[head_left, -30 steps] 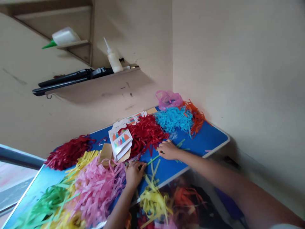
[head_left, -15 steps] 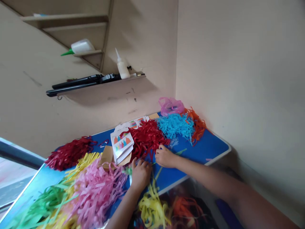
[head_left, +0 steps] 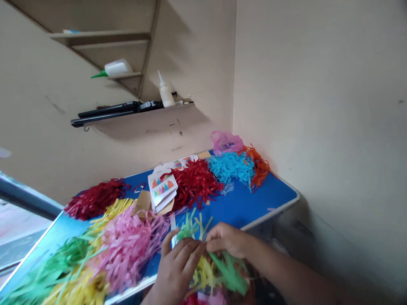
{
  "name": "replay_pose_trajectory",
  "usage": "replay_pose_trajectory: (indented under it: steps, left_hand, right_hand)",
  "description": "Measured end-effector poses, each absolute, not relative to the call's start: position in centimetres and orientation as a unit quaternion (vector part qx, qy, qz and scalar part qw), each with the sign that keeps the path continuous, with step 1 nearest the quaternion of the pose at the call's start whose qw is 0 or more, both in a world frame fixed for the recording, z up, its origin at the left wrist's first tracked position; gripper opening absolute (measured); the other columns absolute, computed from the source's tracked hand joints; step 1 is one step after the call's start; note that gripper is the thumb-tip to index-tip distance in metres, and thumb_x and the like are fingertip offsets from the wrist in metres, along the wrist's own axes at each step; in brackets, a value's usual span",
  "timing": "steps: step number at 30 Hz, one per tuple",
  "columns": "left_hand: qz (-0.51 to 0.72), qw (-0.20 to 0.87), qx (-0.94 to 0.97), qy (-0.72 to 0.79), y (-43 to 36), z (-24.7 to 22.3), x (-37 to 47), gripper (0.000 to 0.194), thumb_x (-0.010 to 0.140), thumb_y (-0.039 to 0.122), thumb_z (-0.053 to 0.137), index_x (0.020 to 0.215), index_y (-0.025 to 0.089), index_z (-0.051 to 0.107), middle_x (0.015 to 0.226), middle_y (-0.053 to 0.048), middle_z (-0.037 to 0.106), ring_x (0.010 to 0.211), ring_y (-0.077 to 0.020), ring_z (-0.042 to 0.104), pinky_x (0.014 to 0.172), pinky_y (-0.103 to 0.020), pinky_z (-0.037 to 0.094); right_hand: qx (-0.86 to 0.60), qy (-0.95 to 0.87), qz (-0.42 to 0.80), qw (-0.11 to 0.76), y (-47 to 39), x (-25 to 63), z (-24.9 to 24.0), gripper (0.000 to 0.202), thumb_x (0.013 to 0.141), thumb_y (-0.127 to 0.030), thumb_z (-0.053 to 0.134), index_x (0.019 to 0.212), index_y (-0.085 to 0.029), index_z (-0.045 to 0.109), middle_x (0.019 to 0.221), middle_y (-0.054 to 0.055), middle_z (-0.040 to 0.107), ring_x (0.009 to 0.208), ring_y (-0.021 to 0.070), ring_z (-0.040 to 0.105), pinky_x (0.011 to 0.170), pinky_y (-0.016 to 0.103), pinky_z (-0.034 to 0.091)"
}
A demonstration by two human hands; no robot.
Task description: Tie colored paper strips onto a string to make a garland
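Note:
My left hand (head_left: 181, 264) and my right hand (head_left: 226, 239) meet at the table's front edge, fingers pinched together. Between them is a green paper tassel (head_left: 230, 271), its strips spreading out beyond and below my fingers. Its pinched middle is hidden by my fingertips. Under my hands hang yellow paper strips (head_left: 203, 271), with pink strips (head_left: 213, 295) lower down. Left of my left hand lies a heap of pink paper fringe (head_left: 133, 245). Beyond the hands is a red fringe pile (head_left: 197, 182).
Blue fringe (head_left: 232, 167), orange fringe (head_left: 260, 169) and a pink plastic bag (head_left: 225, 142) sit at the blue table's (head_left: 270, 199) far corner. A printed card packet (head_left: 163, 190) lies mid-table. Dark red fringe (head_left: 98, 199) and green fringe (head_left: 60, 262) lie left. A wall shelf holds a glue bottle (head_left: 166, 94).
Both hands have come together and nearer to me. The right hand has left the spot by the red pile. Green strips now show between and below the hands.

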State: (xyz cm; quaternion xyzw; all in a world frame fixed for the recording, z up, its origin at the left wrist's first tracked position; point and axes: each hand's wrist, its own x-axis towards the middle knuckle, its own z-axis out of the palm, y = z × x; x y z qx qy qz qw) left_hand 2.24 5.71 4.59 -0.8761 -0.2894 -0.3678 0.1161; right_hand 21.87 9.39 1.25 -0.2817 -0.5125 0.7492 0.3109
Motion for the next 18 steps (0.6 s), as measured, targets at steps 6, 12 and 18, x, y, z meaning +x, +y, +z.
replay_pose_trajectory:
  steps: [6,12,18]
  left_hand:
    - [-0.427,0.022,-0.801,-0.420,3.1,2.3,2.8,0.012,0.092,0.025,0.056,0.091,0.026,0.068,0.084,-0.002,0.074,0.079,-0.0169,0.069,0.099,-0.039,0.047]
    - [-0.502,-0.086,-0.728,-0.459,0.4,0.2,4.7,0.018,0.092,0.026,0.054,0.097,0.026,0.072,0.088,-0.004,0.073,0.079,-0.0177,0.070,0.078,-0.031,0.059]
    - [-0.519,-0.192,-0.703,-0.447,0.6,-0.9,3.7,0.015,0.085,0.033,0.065,0.092,0.030,0.077,0.085,-0.002,0.076,0.078,-0.0192,0.072,0.073,-0.027,0.060]
  right_hand:
    - [-0.308,-0.405,0.758,0.409,5.9,19.7,-1.2,0.043,0.055,-0.049,0.087,0.064,-0.013,0.065,0.051,-0.002,0.060,0.037,0.0053,0.044,0.038,0.018,0.026]
    - [-0.283,-0.335,0.739,0.511,3.7,18.7,-1.4,0.042,0.058,-0.042,0.088,0.076,-0.017,0.059,0.054,-0.007,0.058,0.035,0.0057,0.048,0.037,0.016,0.030]
    - [-0.382,-0.522,0.603,0.467,4.7,19.4,-1.9,0.037,0.077,-0.054,0.071,0.077,-0.018,0.061,0.056,-0.004,0.060,0.042,0.0108,0.055,0.042,0.020,0.040]
